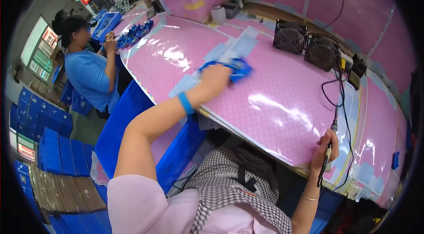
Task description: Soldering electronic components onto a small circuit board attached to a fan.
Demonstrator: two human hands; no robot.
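Observation:
My left hand (pixel 215 83), with a blue band on the wrist, reaches over the pink-covered table (pixel 282 97). Its fingers close on a shiny blue part (pixel 240 69), which sticks out on both sides of the hand. Motion smears the hand and the part, so the part's exact kind cannot be made out. Near the table's front right edge, my right hand (pixel 324 148) grips a soldering iron (pixel 334 126) by its handle, the thin metal tip pointing up and away. A dark cable (pixel 350 145) hangs by that hand.
Two black fans (pixel 290 36) (pixel 322 51) stand at the table's back right. A white jar (pixel 218 14) is at the back. Below my left arm lies a blue bin (pixel 128 119). A co-worker in a blue shirt (pixel 90 73) works at far left beside several blue parts (pixel 134 33).

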